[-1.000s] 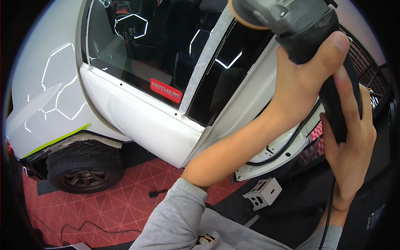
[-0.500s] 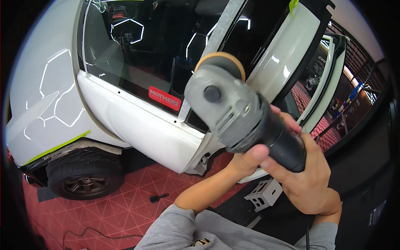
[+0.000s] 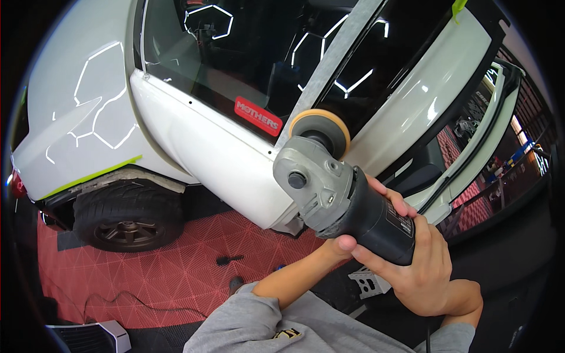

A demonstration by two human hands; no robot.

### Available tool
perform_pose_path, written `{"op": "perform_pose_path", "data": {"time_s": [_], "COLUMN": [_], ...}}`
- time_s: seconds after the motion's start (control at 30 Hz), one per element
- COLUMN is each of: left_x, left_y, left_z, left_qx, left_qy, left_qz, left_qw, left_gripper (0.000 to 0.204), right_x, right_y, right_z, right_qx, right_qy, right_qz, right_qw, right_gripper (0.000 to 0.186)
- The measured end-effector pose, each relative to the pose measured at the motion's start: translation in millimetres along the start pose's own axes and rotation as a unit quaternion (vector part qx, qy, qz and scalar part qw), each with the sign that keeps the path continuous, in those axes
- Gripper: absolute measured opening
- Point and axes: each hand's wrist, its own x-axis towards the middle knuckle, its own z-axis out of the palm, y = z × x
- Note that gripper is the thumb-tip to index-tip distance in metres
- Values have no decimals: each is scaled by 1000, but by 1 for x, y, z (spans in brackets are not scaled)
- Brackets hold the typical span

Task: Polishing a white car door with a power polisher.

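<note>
A black and grey rotary polisher is held with its orange-rimmed round pad over the dark window pillar, beside a grey strip; contact of the pad cannot be told. My left hand is closed round the polisher from the far side, partly hidden by its body. My right hand grips the black rear of the body, fingers wrapped round it, with a cord hanging below. The white car panel and side glass with a red sticker lie left of the pad.
A rear wheel sits under green-taped bodywork. An open white door stands at right. A white folding step stool is low beside my arms. A cord and a dark tool lie on the red floor tiles.
Both hands have brought the polisher down from the upper right to the middle, its pad now by the grey strip on the pillar. The view has shifted slightly over the car.
</note>
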Motion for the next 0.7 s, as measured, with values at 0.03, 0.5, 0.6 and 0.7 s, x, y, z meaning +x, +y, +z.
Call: {"op": "perform_pose_path", "data": {"time_s": [0.03, 0.5, 0.6, 0.7], "left_x": [-3, -28, -27, -14], "left_y": [0, 6, 4, 3], "left_z": [-1, -8, -9, -4], "left_qx": [3, 35, 20, 28], "left_qy": [3, 45, 33, 28], "left_qz": [3, 12, 20, 11], "left_qw": [1000, 998, 999, 999], "left_gripper": [89, 84, 86, 89], "right_x": [-1, 0, 0, 6], "right_y": [0, 6, 6, 12], "right_z": [3, 15, 13, 2], "right_qx": [3, 182, 171, 135], "right_qy": [0, -67, -74, -80], "right_qz": [-3, -40, -39, -32], "right_qw": [1000, 980, 982, 987], "right_gripper": [61, 70, 69, 63]}}
